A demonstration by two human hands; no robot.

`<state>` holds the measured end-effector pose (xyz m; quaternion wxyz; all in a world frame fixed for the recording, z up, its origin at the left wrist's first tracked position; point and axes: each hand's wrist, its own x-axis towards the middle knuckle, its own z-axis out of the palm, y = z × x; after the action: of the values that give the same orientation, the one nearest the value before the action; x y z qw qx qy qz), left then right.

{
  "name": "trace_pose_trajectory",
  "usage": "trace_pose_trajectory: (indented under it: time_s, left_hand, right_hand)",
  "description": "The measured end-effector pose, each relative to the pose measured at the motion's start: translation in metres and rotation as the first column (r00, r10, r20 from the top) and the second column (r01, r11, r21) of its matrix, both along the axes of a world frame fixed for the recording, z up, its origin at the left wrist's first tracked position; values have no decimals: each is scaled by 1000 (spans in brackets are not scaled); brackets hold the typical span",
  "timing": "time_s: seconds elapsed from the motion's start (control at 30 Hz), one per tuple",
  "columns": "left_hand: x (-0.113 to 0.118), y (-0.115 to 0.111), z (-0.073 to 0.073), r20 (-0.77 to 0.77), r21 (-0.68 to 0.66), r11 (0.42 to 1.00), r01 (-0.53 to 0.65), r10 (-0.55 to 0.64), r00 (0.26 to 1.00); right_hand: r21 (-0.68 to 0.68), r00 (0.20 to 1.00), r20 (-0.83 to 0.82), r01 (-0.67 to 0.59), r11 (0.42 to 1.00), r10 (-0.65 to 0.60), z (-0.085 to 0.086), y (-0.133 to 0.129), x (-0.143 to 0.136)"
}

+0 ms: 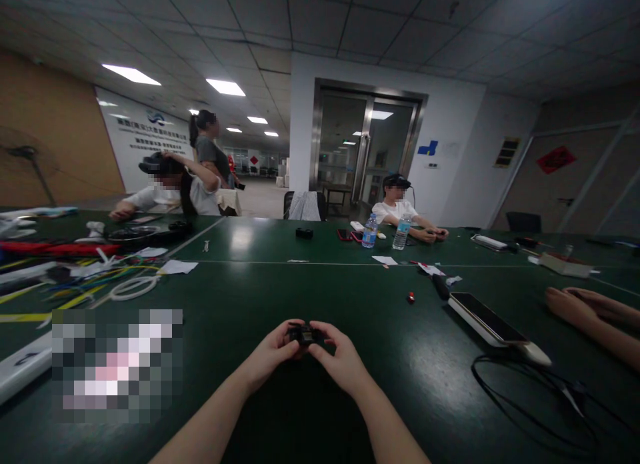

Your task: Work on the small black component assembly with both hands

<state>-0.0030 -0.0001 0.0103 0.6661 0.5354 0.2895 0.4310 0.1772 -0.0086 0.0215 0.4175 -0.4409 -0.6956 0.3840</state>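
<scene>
A small black device [305,334] is held up between both hands, over the near part of the dark green table [240,291]. My left hand [273,351] pinches its left end, with the thumb on the near side. On its right end are the closed fingers of my right hand [343,356], the thumb also facing me. Its exact kind is too small and dark to make out, and the fingers cover part of it.
Wires and a white cable coil [134,288] crowd the left side. To the right lie a phone [487,316], a black cable [480,377] and another person's hands [580,304]. Two water bottles [369,232] stand farther back, near a seated person [395,207].
</scene>
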Motion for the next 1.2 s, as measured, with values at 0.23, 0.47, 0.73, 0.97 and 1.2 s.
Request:
trace_pose_trajectory:
  time_s: [0.23,0.47,0.73,0.97,1.2]
  left_hand:
    - [3,0,2,-26,-98,993,-62,60,998]
    - [9,5,0,-152,-133,980,-148,127,980]
    - [8,4,2,-207,-100,982,-159,135,969]
    - [9,6,-2,-224,-94,978,-186,161,961]
    - [11,5,3,-237,-113,977,-183,152,959]
  right_hand:
    - [-40,999,-40,9,999,-11,-5,5,1]
    - [-32,999,9,-39,999,39,-8,6,-1]
    - [-55,999,49,-10,998,13,-6,4,-1]
    - [-44,996,75,42,998,-39,-8,5,-1]
    - [-66,990,121,85,994,-77,-11,5,0]
